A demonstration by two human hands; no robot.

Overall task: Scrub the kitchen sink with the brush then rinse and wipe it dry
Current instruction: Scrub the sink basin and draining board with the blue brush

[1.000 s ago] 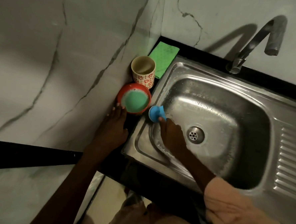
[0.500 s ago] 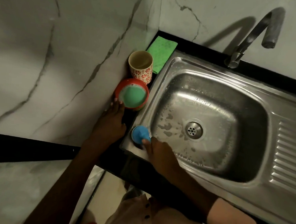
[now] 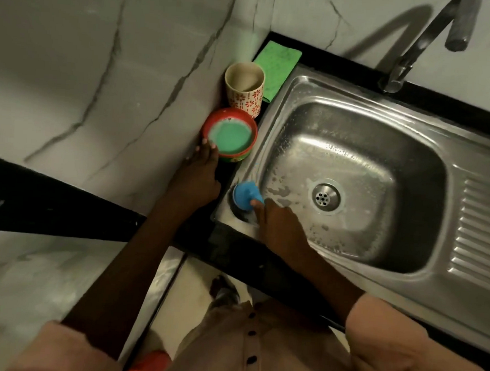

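Note:
A stainless steel sink [image 3: 354,120] with soap suds on its basin floor has a round drain [image 3: 325,196] in the middle. My right hand [image 3: 278,226] grips a round blue brush [image 3: 245,194] and holds it against the sink's near left rim corner. My left hand [image 3: 200,175] rests on the black counter, fingertips touching a red bowl [image 3: 230,135] of green soapy liquid. A folded green cloth [image 3: 277,67] lies at the back left corner.
A patterned cup [image 3: 245,88] stands between the red bowl and the green cloth. The tap [image 3: 424,44] arches over the sink's back edge. A ribbed drainboard [image 3: 482,231] lies on the right. Marble walls close in the left and back.
My right hand has drawn the blue brush from the basin's left wall down to the near left rim corner. My left hand has stayed by the red bowl.

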